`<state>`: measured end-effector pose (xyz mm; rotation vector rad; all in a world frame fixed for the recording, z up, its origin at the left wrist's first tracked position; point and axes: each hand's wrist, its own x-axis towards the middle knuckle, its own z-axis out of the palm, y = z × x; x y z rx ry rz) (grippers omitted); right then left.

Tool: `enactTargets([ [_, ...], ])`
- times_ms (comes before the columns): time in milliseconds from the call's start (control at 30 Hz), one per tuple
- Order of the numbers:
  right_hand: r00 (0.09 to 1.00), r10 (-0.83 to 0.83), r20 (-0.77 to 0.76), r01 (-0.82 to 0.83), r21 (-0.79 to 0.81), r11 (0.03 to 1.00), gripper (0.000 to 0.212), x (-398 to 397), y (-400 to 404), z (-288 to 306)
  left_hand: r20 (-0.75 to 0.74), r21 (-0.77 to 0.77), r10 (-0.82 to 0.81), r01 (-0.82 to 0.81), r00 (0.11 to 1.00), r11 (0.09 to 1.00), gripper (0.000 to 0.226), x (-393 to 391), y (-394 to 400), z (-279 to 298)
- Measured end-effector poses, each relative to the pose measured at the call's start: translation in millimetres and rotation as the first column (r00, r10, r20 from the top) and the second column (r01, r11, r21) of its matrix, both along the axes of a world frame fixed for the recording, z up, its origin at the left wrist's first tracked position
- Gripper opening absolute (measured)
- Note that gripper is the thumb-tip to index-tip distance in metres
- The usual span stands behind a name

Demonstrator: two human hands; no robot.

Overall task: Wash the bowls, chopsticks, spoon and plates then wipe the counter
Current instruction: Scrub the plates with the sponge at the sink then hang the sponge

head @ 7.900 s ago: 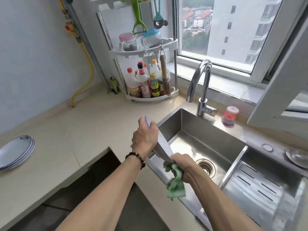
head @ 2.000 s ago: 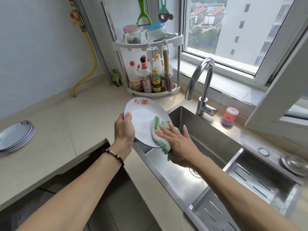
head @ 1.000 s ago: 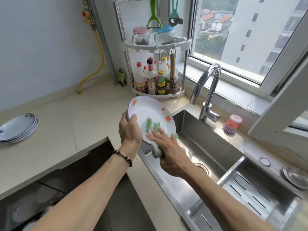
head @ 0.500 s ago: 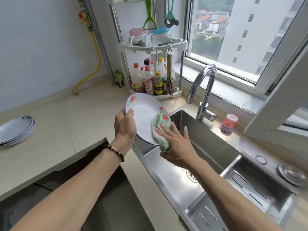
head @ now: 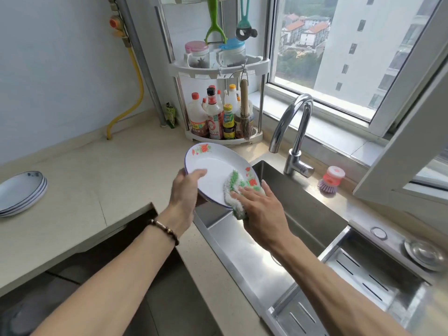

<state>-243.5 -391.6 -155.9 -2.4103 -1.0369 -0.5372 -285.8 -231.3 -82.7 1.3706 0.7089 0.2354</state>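
Head view: a stiff, likely slippery plate [head: 213,175] is being gripped at its rim by the left hand [head: 185,190] while a soft cloth [head: 234,192] is being pressed on it by the spread right hand [head: 263,209].

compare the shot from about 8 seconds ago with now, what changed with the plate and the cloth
The plate was edge-on over the sink then; now its flowered face is turned up toward the camera. The left hand grips its rim as before. The right hand, which had the green cloth bunched below the plate, now presses it flat on the plate's face. The stacked plates on the counter stayed put.
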Motion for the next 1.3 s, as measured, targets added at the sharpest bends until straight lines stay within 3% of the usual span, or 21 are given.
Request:
enactTargets([
  [67,0.999,-0.015,-0.048,0.019,0.073,0.997,0.027,-8,16,15,0.086,0.029,0.044,-0.046,0.995,0.999,0.046,-4,-24,-11],
  [167,0.964,0.08,-0.253,-0.051,0.116,0.992,0.043,-24,30,32,0.164,0.084,0.163,-0.178,0.973,0.98,0.05,3,-23,-12],
  [233,0.928,0.142,-0.345,-0.164,-0.034,0.986,0.068,-19,16,30,0.157,0.158,0.135,-0.16,0.978,0.974,0.036,5,-8,-9],
  [333,0.926,0.029,-0.377,-0.135,-0.258,0.957,0.084,2,-5,25,0.16,0.284,0.124,-0.166,0.979,0.944,0.033,6,0,-8],
  [433,0.882,0.08,-0.464,-0.176,-0.168,0.97,0.085,-8,6,30,0.155,0.304,0.228,-0.265,0.961,0.915,0.035,10,-5,-9],
  [500,0.854,0.153,-0.498,-0.231,-0.098,0.968,0.088,-14,8,28,0.167,0.28,0.202,-0.242,0.965,0.929,0.036,12,-3,-11],
  [600,0.871,0.077,-0.485,-0.196,-0.198,0.96,0.089,2,-5,17,0.148,0.315,0.128,-0.17,0.981,0.934,0.042,10,-3,-10],
  [667,0.88,0.024,-0.474,-0.146,-0.224,0.963,0.08,4,-3,20,0.146,0.318,0.165,-0.204,0.975,0.926,0.04,11,-3,-9],
  [800,0.838,0.174,-0.518,-0.253,-0.086,0.964,0.077,-17,6,23,0.152,0.3,0.162,-0.202,0.975,0.932,0.039,12,0,-10],
  [933,0.886,0.018,-0.464,-0.154,-0.257,0.954,0.081,-2,-7,16,0.126,0.325,0.142,-0.176,0.982,0.929,0.038,9,-3,-9],
  [1067,0.847,0.18,-0.5,-0.236,-0.05,0.97,0.079,-25,10,25,0.137,0.276,0.171,-0.204,0.976,0.939,0.035,9,-1,-9],
  [1167,0.915,0.142,-0.378,-0.194,-0.105,0.975,0.069,-10,-4,12,0.066,0.228,0.06,-0.074,0.996,0.971,0.023,7,10,-1],
  [1300,0.985,0.037,-0.166,-0.051,-0.079,0.996,0.055,4,-17,-1,-0.041,0.056,0.04,-0.038,0.998,0.998,0.021,5,18,8],
])
